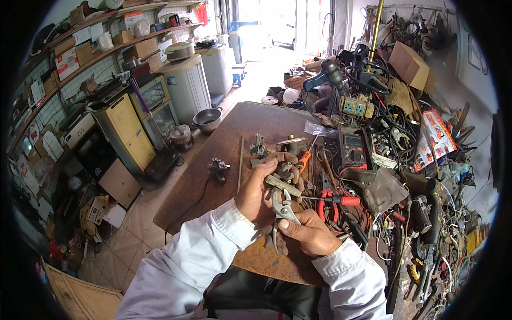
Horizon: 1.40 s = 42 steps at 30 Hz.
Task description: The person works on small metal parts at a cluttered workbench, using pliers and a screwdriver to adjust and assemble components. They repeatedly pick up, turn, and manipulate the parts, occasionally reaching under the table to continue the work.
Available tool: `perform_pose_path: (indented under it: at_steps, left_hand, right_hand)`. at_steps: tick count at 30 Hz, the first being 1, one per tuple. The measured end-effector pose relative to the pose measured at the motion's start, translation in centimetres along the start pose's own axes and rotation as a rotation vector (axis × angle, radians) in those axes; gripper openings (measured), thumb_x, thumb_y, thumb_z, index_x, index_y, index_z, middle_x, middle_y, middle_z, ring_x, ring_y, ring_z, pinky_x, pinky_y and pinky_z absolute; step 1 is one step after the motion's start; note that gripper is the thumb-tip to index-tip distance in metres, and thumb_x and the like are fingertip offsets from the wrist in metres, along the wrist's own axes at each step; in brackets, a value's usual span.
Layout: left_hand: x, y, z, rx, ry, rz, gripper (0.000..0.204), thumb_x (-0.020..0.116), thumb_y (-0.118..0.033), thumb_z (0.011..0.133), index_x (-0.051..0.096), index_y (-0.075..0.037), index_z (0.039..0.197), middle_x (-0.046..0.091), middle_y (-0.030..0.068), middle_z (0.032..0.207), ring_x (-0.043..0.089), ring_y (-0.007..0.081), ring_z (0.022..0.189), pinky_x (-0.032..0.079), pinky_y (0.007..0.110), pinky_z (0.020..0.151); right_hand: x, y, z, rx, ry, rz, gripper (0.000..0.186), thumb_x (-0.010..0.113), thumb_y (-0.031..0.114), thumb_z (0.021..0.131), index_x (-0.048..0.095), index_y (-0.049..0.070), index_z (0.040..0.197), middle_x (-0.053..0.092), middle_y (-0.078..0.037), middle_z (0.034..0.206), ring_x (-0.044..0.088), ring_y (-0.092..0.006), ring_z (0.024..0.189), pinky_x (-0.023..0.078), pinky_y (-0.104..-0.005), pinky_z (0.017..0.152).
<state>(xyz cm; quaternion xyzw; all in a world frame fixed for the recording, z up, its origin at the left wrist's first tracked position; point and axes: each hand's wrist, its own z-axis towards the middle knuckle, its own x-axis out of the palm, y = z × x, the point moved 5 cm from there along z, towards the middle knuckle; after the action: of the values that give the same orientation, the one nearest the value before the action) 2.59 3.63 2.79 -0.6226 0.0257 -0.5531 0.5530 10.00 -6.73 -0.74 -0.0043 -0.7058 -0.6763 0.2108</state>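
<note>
Left hand (257,193), fingers curled closed, grips a metal part (283,185) above the counter (213,141), apparently steadying it for the pliers (286,210). Right hand (313,233), closed around the pliers' handles, presents their jaws there; whether they bite is unclear.

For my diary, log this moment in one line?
Left hand: holds metal part; right hand: holds silver pliers; nearby: red-handled screwdriver, multimeter

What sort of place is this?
Probably a repair workshop: the right hand grips metal pliers, and a multimeter and a red-handled screwdriver lie among the clutter on the wooden workbench. What gets repaired, I can't say for sure.
</note>
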Motion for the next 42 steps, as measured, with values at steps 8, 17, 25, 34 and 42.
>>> perform_pose_path:
  at_steps: [8,17,25,34,42]
  left_hand:
    - [0.0,0.7,-0.3,-0.013,0.073,-0.079,0.027,0.054,-0.018,0.097,0.054,-0.002,0.119,0.062,0.0111,0.098,0.065,0.0270,0.096,0.057,0.041,0.082]
    - [-0.7,0.0,0.3,0.046,-0.090,-0.106,0.022,0.061,-0.028,0.098,0.063,-0.007,0.103,0.067,0.0129,0.109,0.062,0.0282,0.116,0.058,0.043,0.094]
    - [-0.1,0.5,-0.3,0.171,-0.027,0.124,0.026,0.058,-0.035,0.099,0.056,-0.010,0.092,0.065,0.0147,0.113,0.065,0.0194,0.097,0.056,0.033,0.084]
    - [-0.9,0.8,-0.4,-0.041,0.041,0.070,0.032,0.054,-0.025,0.094,0.064,0.000,0.112,0.066,0.0125,0.117,0.062,0.0194,0.107,0.049,0.036,0.096]
    - [-0.4,0.5,-0.5,-0.202,0.034,0.005,0.039,0.056,-0.023,0.092,0.062,-0.001,0.124,0.068,0.0087,0.112,0.065,0.0198,0.102,0.052,0.033,0.090]
  right_hand:
    - [1.0,-1.0,0.4,0.035,0.031,0.069,0.039,0.053,0.031,0.104,0.066,-0.004,0.093,0.065,-0.006,0.080,0.059,-0.0135,0.071,0.048,-0.0287,0.068]
    - [0.5,-2.1,0.9,-0.086,-0.004,-0.043,0.040,0.053,0.034,0.104,0.065,-0.003,0.091,0.065,-0.006,0.079,0.059,-0.0135,0.069,0.047,-0.0289,0.067]
    - [-0.6,0.7,0.8,-0.322,-0.306,0.147,0.038,0.054,0.034,0.103,0.065,-0.001,0.095,0.066,-0.008,0.084,0.058,-0.0137,0.071,0.047,-0.0286,0.065]
    - [-2.0,1.9,0.0,-0.349,-0.516,-0.100,0.031,0.063,0.030,0.099,0.065,0.002,0.084,0.061,0.000,0.068,0.051,-0.0071,0.059,0.039,-0.0243,0.053]
    - [-2.1,3.2,-0.4,-0.319,-0.538,-0.552,0.034,0.061,0.028,0.100,0.062,-0.002,0.085,0.048,0.004,0.063,0.038,-0.0059,0.062,0.034,-0.0267,0.052]
